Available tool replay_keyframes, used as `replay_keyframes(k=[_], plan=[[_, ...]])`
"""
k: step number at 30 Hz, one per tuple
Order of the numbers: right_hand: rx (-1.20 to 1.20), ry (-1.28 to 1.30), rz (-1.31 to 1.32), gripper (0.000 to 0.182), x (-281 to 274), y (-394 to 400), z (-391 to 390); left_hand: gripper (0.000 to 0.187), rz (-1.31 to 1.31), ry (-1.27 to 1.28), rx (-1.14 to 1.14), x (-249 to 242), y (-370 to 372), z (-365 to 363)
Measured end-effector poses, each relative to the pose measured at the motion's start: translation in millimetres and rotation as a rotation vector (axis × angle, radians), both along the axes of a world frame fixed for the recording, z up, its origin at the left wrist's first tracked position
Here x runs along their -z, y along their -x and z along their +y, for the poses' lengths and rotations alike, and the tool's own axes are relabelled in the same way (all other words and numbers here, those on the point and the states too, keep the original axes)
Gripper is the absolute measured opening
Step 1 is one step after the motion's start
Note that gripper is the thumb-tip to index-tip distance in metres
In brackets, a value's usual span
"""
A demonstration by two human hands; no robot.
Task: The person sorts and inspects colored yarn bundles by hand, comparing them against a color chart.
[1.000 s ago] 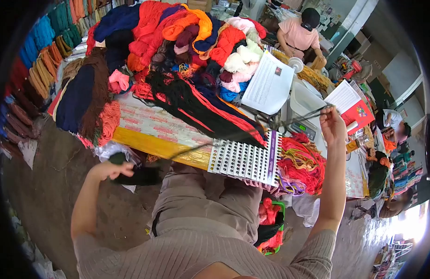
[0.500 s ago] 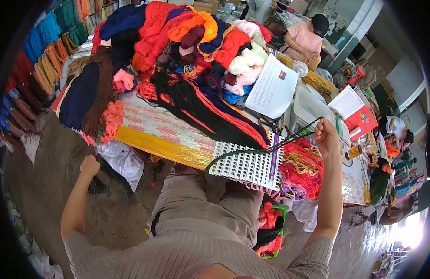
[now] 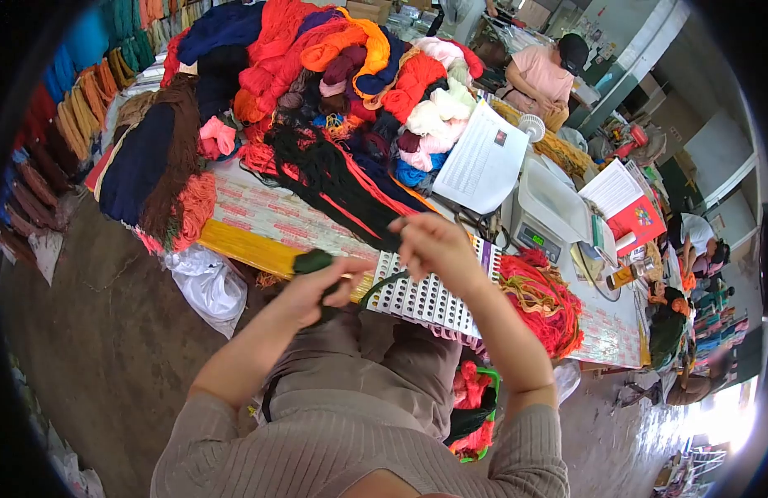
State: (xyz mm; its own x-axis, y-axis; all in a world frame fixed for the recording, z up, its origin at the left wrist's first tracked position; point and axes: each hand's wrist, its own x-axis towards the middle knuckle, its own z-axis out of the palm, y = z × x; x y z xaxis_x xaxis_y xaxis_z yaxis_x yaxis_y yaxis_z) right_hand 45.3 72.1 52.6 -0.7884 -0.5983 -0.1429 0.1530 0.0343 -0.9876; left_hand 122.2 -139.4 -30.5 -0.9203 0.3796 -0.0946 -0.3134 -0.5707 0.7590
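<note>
My left hand (image 3: 330,290) is closed round a dark green yarn bundle (image 3: 312,262) over the table's front edge. My right hand (image 3: 429,249) is closed just above the white perforated board (image 3: 429,292), its fingers blurred; what they pinch is too small to make out. A dark green strand (image 3: 384,286) runs across the board's left side between the hands. Behind them a long black and coral yarn bundle (image 3: 334,187) lies on the table. Red mixed yarn (image 3: 537,303) sits to the right of the board.
Yarn heaps (image 3: 276,62) cover the table's back. At the right are a printed sheet (image 3: 483,158), a scale with a clear tray (image 3: 554,203) and a red booklet (image 3: 637,217). A green basket (image 3: 486,415) stands below. A person (image 3: 543,75) sits beyond the table.
Both hands have come together at the board: the left from far left with its green yarn, the right from beside the scale. The strand stretched toward the right has dropped out of that position.
</note>
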Motion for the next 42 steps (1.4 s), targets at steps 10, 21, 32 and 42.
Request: replay_keyframes(k=[10,21,32,42], plan=[[0.108,-0.103,0.095,0.021,25,-47,-2,0.029,-0.003,-0.094,-0.102,-23,28,37],[0.307,0.188,-0.064,0.03,51,-49,-3,0.026,0.095,0.127,-0.376,-32,33,42],[0.297,0.169,0.0,0.022,51,-55,-7,0.024,0.096,0.203,-0.435,-33,32,45],[0.371,0.199,0.068,0.02,49,-60,-13,0.026,0.119,0.174,-0.402,-32,32,42]])
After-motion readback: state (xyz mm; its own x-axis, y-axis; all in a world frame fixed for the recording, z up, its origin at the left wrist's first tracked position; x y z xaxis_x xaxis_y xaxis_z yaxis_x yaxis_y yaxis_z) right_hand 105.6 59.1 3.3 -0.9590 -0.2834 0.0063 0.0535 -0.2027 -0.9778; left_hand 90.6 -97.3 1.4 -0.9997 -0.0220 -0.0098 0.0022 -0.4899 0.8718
